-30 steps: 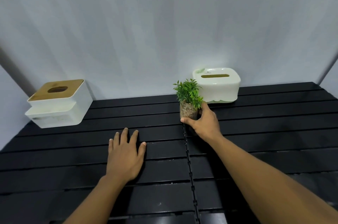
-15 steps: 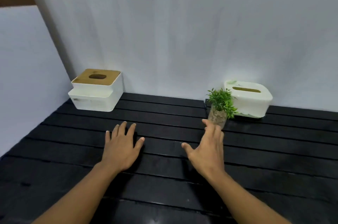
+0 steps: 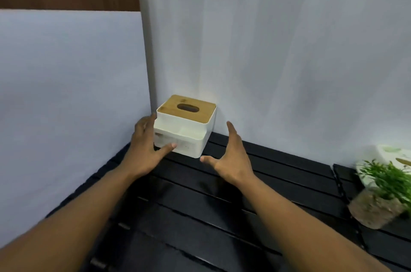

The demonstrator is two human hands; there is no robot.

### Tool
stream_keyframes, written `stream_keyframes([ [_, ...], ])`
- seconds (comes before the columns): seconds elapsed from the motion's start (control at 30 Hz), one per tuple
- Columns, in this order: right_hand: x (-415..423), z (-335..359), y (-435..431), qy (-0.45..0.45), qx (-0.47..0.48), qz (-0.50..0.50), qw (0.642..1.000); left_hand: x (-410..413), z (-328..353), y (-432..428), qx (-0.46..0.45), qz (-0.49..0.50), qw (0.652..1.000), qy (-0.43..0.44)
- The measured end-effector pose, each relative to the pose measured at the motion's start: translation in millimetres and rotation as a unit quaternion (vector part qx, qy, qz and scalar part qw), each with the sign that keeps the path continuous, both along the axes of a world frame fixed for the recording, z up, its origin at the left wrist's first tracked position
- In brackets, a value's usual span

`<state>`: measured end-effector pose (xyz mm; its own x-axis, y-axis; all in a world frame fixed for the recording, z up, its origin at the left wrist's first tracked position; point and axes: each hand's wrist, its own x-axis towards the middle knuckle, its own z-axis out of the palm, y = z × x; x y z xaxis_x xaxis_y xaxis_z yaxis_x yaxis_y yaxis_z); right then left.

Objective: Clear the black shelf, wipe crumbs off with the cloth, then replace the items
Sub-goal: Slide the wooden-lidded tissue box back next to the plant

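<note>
**Wood-lidded tissue box (image 3: 184,131) flanked on both sides**

Box stands at 12 o'clock in the back corner of the black shelf (image 3: 222,216), against the wall. Left hand (image 3: 144,151) at its 9 o'clock: fingers flat on the side, thumb on the front face. Right hand (image 3: 231,160) spread at its 3 o'clock, just clear. Potted plant (image 3: 382,194) at 4 o'clock. White box (image 3: 391,154) behind it, cropped.

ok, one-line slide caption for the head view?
Left hand touches white tissue box with bamboo lid on black slatted shelf; open right hand hovers beside it.
</note>
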<state>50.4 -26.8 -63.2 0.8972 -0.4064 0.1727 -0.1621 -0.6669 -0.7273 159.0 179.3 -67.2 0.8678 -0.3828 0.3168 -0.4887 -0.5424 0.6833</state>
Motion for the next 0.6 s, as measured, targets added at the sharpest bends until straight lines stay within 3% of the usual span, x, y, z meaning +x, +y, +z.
stream_keyframes([
  [0.1, 29, -10, 6, -0.027, -0.002, 0.056, 0.998, 28, -3, 4, -0.014, -0.021, 0.999, 0.024],
  [0.23, 55, -22, 11, -0.054, 0.012, 0.059, 0.997, 47, -8, 1, -0.068, -0.089, 0.993, 0.048],
  [0.6, 29, -17, -15, -0.048, 0.002, 0.042, 0.998, 18, -17, -23, -0.132, -0.025, 0.989, 0.061],
])
